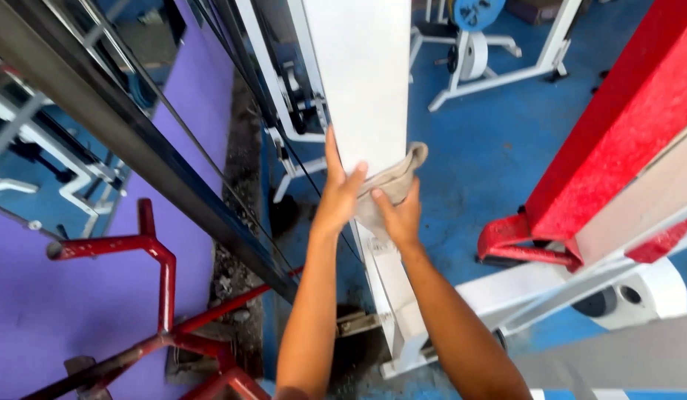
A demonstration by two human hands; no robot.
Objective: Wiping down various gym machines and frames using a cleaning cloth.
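The cloth in my hands is soft, matt beige fabric, crumpled against a smooth white-painted metal post. Beside me the red frame is painted metal tubing with a dull sheen, and the red pad looks rough and grainy. The blue floor is matt and scuffed.
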